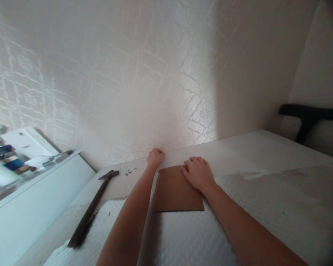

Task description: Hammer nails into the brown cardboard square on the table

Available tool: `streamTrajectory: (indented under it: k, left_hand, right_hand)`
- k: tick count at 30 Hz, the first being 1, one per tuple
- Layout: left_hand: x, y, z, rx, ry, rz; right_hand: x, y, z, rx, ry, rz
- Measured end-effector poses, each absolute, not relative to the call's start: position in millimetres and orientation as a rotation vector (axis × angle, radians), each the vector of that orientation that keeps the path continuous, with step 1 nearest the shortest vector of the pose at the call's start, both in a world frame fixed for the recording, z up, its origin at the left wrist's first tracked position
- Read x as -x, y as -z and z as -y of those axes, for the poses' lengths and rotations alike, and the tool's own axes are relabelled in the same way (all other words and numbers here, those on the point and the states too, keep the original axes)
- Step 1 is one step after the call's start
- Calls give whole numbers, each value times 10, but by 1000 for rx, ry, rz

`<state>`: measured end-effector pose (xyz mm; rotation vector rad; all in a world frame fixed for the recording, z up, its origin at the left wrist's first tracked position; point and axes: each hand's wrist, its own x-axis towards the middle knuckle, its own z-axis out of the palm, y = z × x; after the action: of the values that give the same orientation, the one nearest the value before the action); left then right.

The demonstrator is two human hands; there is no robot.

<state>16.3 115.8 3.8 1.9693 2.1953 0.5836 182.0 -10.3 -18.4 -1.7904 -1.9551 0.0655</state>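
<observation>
Left hand by wall, fingers curled, can't tell if it's gripping anything. Right hand open, laid over card's right edge. Card's on table between forearms, rows of dark dots up top. Hammer off left, tiny bits beside head. Far left, white box, markings too small to read.

The right hand is laid over the far right corner of the brown board; rows of dark dots are exposed left of its fingers. The left hand is curled near the wall, its fingertips indistinct. Small pieces are scattered left of those fingers; farther left, a hammer is placed.
</observation>
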Motion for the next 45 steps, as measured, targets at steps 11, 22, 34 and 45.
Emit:
streamTrajectory:
  k: [11,22,34,45]
  left_hand:
    - [-39,-267,-377,-2037,-1040,-1822]
    - [84,-183,36,-2275,-615,-1822]
    - [37,-259,103,-2389,-396,-1813]
    - [45,-239,80,-2385,-406,-1823]
  right_hand:
    - [-1844,212,70,1812,-36,1984]
    - [-1918,267,5,1795,6,2044]
    - [-1977,311,-32,1767,36,2085]
    - [-1988,326,-46,1760,32,2083]
